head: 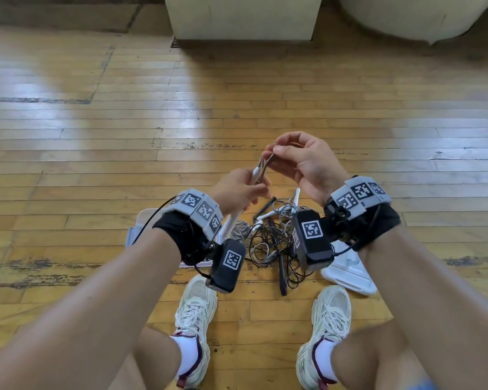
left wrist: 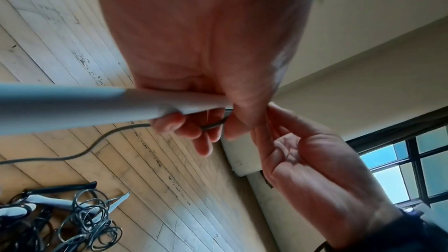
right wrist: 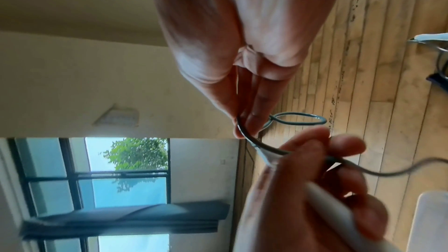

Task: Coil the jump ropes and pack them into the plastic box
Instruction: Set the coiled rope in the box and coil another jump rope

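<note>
My left hand [head: 243,190] grips a white jump-rope handle [head: 231,220] [left wrist: 72,106], its tip pointing up and away from me. My right hand [head: 293,156] pinches the thin grey cord [right wrist: 244,131] just past that tip, thumb against fingertips, and a small loop of cord [right wrist: 298,120] shows beyond the fingers. The cord [left wrist: 97,141] trails down to the floor. Below my hands lies a tangled pile of jump ropes [head: 271,235] [left wrist: 80,217] with black and white handles. A clear plastic box [head: 137,226] sits on the floor under my left wrist, mostly hidden.
A white lid [head: 350,274] lies on the wooden floor right of the pile. My two feet in white sneakers [head: 195,311] stand just in front of it. A cream pillar base [head: 243,18] and a rounded cream object [head: 412,15] stand far ahead.
</note>
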`<state>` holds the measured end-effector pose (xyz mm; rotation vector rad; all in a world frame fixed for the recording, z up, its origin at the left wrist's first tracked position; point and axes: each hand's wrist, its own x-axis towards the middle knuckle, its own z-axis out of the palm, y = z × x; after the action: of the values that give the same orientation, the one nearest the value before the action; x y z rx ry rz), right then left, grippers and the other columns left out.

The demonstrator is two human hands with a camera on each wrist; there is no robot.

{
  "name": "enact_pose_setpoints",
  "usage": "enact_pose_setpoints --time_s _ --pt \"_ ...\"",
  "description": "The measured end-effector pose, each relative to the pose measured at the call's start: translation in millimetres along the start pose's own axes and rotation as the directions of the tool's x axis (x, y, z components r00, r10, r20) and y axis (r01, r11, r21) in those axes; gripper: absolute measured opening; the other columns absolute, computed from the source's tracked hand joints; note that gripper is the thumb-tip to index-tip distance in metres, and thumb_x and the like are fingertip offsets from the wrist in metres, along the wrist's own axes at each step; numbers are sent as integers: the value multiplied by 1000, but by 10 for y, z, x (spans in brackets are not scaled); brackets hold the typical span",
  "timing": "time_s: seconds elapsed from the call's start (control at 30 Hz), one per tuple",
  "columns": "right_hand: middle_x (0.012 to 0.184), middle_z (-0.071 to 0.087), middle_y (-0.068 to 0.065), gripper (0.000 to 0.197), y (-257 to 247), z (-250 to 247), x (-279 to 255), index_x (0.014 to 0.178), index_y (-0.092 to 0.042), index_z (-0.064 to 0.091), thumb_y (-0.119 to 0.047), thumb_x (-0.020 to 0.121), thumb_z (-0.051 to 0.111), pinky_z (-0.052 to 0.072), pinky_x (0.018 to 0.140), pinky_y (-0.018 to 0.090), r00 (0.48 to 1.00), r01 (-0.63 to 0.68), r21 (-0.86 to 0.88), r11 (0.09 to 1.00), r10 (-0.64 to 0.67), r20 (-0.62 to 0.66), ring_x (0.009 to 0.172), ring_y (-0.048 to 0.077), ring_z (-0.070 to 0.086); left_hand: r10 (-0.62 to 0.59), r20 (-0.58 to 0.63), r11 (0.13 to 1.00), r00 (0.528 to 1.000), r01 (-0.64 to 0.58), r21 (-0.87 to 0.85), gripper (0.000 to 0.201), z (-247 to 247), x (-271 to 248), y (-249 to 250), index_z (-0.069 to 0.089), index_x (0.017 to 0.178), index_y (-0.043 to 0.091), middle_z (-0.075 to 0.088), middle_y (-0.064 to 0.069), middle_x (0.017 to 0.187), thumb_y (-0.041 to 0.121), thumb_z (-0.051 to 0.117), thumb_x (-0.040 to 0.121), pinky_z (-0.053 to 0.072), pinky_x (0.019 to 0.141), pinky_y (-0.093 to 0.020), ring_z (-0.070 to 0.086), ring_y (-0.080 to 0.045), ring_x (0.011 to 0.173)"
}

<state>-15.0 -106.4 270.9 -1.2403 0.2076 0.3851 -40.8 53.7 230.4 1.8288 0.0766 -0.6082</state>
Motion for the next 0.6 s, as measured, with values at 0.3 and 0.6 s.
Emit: enact_pose_setpoints --time_s 0.3,0.6 --pt "119 65 17 21 126 44 22 112 -5 55 0 92 61 55 98 45 976 -106 -591 799 197 91 112 32 64 40 -168 904 985 -107 -413 22 -90 -33 229 56 77 4 63 -9 66 4 47 97 37 50 -27 48 -18 54" --pt "91 71 12 17 193 74 -31 109 3 65 -9 101 55 58 68 19 976 27 -669 743 125 178 75 14 66 27 -261 913 965 -131 -386 9 -155 -19 226 55 100 4 62 -11 87 7 48 95 41 56 -27 50 -15 61"
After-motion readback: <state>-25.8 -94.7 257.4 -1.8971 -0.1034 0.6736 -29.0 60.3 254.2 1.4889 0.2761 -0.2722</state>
